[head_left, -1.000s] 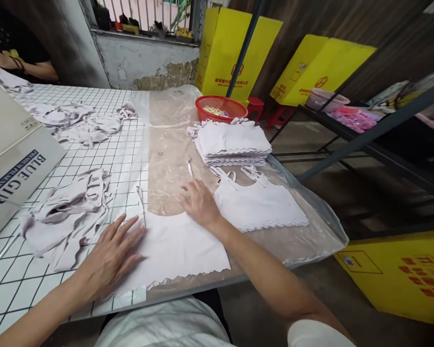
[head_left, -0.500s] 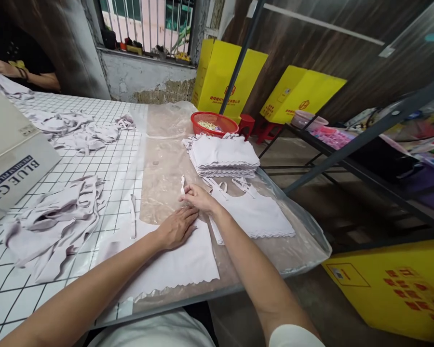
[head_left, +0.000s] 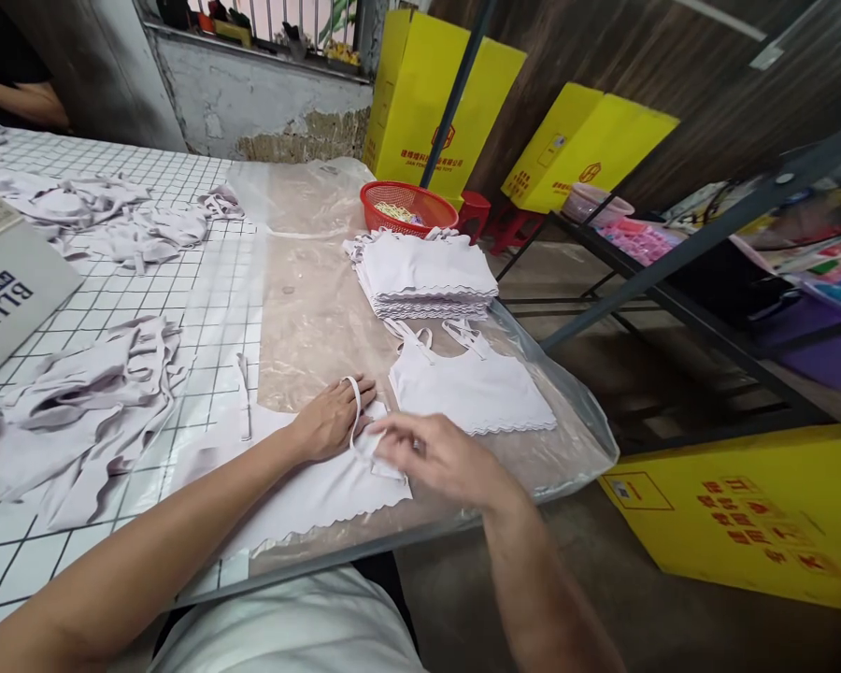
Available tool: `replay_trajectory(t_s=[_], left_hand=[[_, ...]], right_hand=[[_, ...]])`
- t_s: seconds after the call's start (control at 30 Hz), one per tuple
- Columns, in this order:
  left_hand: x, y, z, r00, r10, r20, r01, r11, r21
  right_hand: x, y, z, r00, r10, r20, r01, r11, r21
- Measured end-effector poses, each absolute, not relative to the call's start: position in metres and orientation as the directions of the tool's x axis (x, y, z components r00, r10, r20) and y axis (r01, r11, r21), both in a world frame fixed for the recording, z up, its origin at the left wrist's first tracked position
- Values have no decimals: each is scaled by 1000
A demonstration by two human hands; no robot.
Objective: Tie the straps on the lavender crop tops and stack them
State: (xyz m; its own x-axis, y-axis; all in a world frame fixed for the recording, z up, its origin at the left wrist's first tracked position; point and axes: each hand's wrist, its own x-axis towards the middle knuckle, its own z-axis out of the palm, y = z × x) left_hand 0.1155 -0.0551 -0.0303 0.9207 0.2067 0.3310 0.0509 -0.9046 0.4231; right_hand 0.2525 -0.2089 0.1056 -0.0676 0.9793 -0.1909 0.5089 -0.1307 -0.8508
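Note:
A pale camisole top (head_left: 305,491) with a scalloped hem lies spread on the clear plastic sheet in front of me. My left hand (head_left: 333,416) rests flat on its upper right part, fingers stretched out. Beside it, my right hand (head_left: 441,458) is partly blurred, its thumb and fingertips closed on the right shoulder strap (head_left: 355,402). That strap curves over the fingers of the left hand and down onto the fabric. The left strap (head_left: 243,397) stretches straight away from the top. To the right lies another camisole top (head_left: 469,383), its straps folded over onto it.
A stack of folded tops (head_left: 424,271) stands behind, near a red basket (head_left: 410,206). Crumpled pale garments (head_left: 91,402) and a cardboard box (head_left: 14,271) are on the left. Right of the table are a metal rack (head_left: 673,271) and yellow boxes (head_left: 743,523). A person's arm (head_left: 24,101) shows far left.
My left hand moved from the left side of the top to its upper right part. My right hand took the right strap and drew it down toward me, over the left hand's fingers.

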Motion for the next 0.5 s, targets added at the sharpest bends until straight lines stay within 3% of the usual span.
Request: replay_trajectory(t_s=[0.1,0.3,0.4,0.5], left_hand=[[116,-55,-27,909,217,356,39,-894,446],[115,-42,-17,878,247,410,-23,-834,552],[114,-35,-11,878,292,380,-24,-764,644],[113,-35,-4,875,327,356,-38,-688,725]], right_hand=[[257,-180,76,201,958,-204,476,-277,-835],[255,-172,28,302,859,-413,257,-491,-833],[255,-181,27,374,843,-387,264,-497,-827],[254,-178,32,337,887,-315,301,-419,-857]])
